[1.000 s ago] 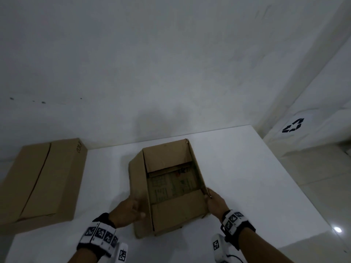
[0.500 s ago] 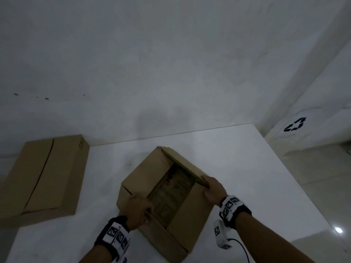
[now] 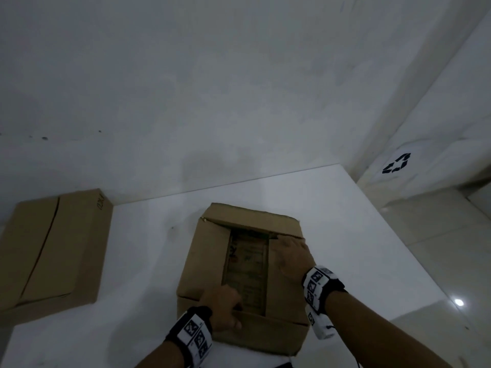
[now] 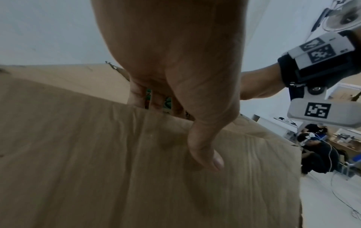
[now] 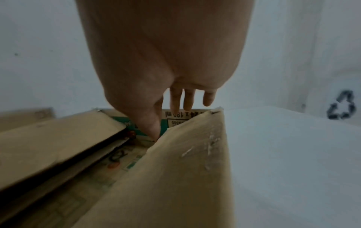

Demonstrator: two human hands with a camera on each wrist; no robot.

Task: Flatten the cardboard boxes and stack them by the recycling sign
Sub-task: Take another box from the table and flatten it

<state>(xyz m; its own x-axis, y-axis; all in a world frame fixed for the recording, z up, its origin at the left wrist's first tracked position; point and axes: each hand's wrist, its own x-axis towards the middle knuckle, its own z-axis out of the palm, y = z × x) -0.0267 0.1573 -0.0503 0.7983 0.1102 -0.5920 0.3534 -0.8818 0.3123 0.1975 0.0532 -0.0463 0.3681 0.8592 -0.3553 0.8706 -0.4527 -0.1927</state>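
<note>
White table (image 3: pixel 345 235) — box (image 3: pixel 207 261) print half-hidden

Dim, bluish light flattens every view, one glare spot on the floor (image 3: pixel 438 274) beyond the right edge of the table (image 3: pixel 345 235), wrist views bowed at the edges, the box (image 5: pixel 58 146) motion-blurred.

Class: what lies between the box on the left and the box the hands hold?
Only bare white table, save a tiny dark speck; the head view shows it.
</note>
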